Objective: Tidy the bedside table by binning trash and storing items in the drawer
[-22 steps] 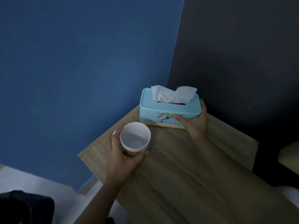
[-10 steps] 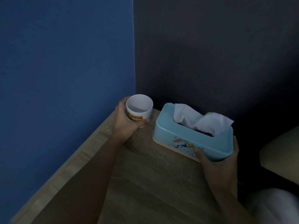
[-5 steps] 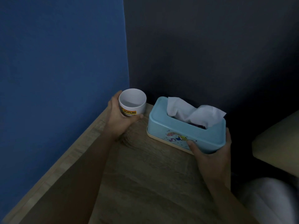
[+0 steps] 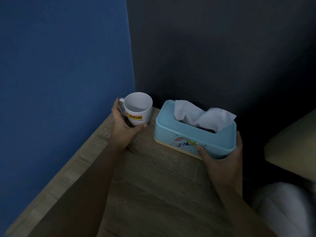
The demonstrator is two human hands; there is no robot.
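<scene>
A white mug [image 4: 139, 108] with a yellow label stands at the far left corner of the wooden bedside table [image 4: 153, 185]. My left hand [image 4: 124, 127] wraps around its base and handle side. To its right sits a light blue tissue box [image 4: 191, 134] with white tissue sticking out of the top slot. My right hand [image 4: 220, 161] grips the box's near right end, thumb on the front face. No drawer or bin is in view.
A blue wall [image 4: 65, 82] runs along the table's left edge and a dark wall [image 4: 222, 48] stands behind it. A beige cushioned edge [image 4: 294, 144] lies at the right, past a dark gap. A white shape [image 4: 282, 206] shows at the lower right.
Both hands carried the mug and the tissue box from mid-table toward the far corner. In the last half second the mug settled near the corner with the box beside it.
</scene>
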